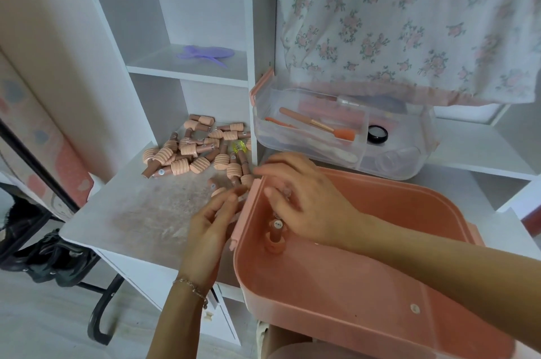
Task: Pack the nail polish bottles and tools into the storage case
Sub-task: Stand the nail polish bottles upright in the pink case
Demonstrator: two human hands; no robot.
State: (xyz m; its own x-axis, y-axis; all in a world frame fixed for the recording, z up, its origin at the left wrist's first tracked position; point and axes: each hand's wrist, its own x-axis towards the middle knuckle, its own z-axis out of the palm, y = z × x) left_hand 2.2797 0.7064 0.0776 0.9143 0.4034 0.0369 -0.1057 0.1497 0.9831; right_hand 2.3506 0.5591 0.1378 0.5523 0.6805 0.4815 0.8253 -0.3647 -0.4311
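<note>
The pink storage case (380, 285) lies open at the lower right. One brown nail polish bottle (275, 237) stands cap-down in its near-left corner. My right hand (310, 197) hovers over that corner, its fingers curled round a blurred bottle (284, 192). Just outside the case's left wall, my left hand (213, 221) pinches another bottle (238, 199) at its fingertips. A pile of peach-capped bottles (187, 151) lies on the white desk (131, 212), with one yellow bottle (238, 146) among them.
A clear tray (389, 165) behind the case holds a brush with an orange tip (319, 126), other tools and a black round pot (377, 134). White shelves rise behind, with a purple item (206, 53). A floral cloth (409, 22) hangs at top right.
</note>
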